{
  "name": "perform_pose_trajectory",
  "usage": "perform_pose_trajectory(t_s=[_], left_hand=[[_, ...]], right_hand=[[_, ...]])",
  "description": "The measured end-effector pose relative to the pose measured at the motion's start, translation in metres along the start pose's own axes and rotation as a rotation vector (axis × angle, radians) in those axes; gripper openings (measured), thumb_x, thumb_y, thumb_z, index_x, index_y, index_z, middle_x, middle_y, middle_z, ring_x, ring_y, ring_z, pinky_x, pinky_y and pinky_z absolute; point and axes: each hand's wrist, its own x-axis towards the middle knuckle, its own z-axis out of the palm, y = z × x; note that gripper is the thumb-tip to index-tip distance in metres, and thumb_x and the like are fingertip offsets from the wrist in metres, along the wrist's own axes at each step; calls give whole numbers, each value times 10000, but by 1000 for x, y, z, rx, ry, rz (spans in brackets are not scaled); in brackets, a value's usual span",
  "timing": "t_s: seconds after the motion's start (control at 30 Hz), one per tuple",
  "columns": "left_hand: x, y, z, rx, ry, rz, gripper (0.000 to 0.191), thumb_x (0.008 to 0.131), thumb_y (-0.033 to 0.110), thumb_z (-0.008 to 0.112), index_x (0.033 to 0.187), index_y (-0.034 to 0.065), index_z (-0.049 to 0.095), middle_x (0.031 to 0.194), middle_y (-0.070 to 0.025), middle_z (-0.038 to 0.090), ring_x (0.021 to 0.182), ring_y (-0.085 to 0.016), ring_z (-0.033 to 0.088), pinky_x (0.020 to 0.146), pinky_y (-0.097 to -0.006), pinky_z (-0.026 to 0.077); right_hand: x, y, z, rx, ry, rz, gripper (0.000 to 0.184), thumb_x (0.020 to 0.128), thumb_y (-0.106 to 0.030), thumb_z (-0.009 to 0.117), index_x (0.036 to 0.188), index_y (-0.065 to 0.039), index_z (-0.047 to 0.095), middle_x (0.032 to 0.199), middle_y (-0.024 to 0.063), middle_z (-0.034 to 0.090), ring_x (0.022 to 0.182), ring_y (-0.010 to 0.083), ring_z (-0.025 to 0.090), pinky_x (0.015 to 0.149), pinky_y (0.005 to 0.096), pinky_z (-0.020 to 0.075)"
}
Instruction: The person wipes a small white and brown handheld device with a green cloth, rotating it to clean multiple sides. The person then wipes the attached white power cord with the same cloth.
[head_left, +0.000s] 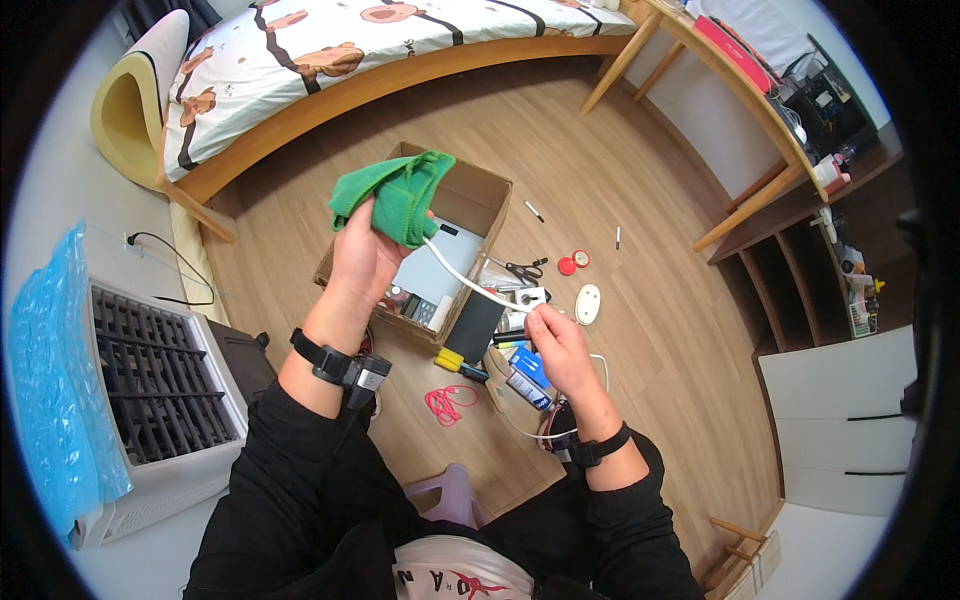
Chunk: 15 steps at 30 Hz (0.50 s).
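Note:
My left hand (367, 259) grips a folded green cloth (394, 195), held over the cardboard box (491, 191). A white cable (463, 279) comes out of the cloth's lower edge. Its other visible stretch runs to my right hand (561, 351), which pinches it between thumb and fingers. Part of the cable's far end is hidden by the cloth. More white cable (540, 435) loops below my right hand towards the floor. Inside the box lie a pale flat panel (442, 259) and a calculator-like keypad (420, 309).
Right of the box sit black scissors (525, 271), a white power adapter (531, 298), a blue-and-white tube (529, 390) and a blue packet (529, 365). A pink cable (444, 405) is coiled nearby. Farther right are red round tins (574, 262), a white oval object (588, 304) and markers (618, 238).

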Motion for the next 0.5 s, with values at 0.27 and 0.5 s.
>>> perform_pose_trajectory(t_s=[0.27, 0.5], left_hand=[[-2, -6, 2, 118, -32, -62, 521, 1172, 422, 343, 1508, 50, 486, 1372, -186, 655, 1100, -347, 726, 940, -510, 620], [1, -4, -5, 139, 2, -91, 412, 1161, 333, 430, 1421, 44, 563, 1228, -176, 701, 950, -308, 740, 837, -492, 644]], right_hand=[[1, 1, 1, -30, 5, 12, 345, 1105, -281, 572, 910, 3, 583, 809, 65, 576, 761, 168, 522, 717, 330, 454], [2, 1, -2, -51, 20, -30, 345, 1098, -287, 584, 921, 9, 603, 815, 90, 588, 776, 206, 553, 734, 346, 468]])
